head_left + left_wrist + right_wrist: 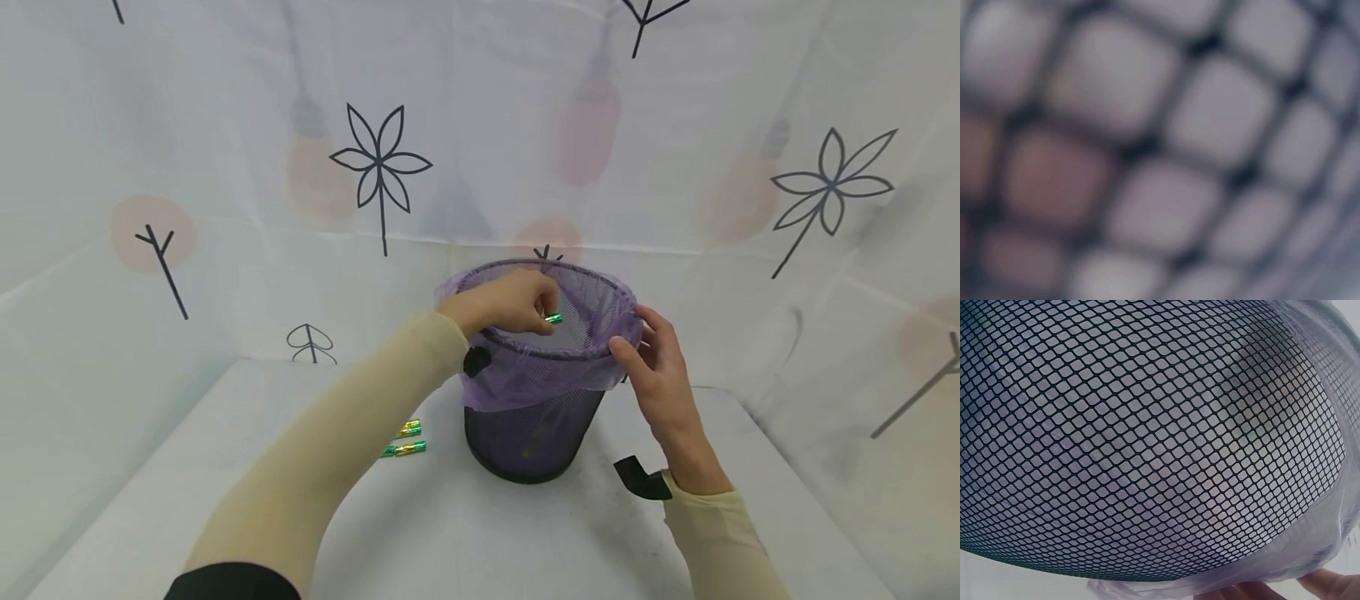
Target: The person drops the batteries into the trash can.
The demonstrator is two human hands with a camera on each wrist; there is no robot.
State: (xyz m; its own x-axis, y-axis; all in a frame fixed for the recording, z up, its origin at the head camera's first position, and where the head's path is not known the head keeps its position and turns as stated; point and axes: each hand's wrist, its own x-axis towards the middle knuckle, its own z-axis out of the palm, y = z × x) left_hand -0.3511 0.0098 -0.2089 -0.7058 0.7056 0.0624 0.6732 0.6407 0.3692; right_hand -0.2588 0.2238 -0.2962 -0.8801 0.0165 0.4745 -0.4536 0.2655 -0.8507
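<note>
A dark mesh wastebasket [525,442] stands on the table, lined with a thin purple bag [517,379] folded over its rim. My left hand [510,300] is over the basket's opening and pinches a shiny green battery [554,318]. At the right side of the rim, my right hand [652,367] grips the bag's folded edge between thumb and fingers. In the right wrist view, the fingertips [1247,591] show below the bag, against the basket's mesh [1147,437]. Blurred mesh [1222,112] fills the left wrist view, so the left hand's fingers cannot be made out there.
Several green and gold batteries [410,448] lie on the white table [420,533] left of the basket, partly behind the left forearm. A white cloth [465,167] printed with plants and lamps hangs behind and beside the table.
</note>
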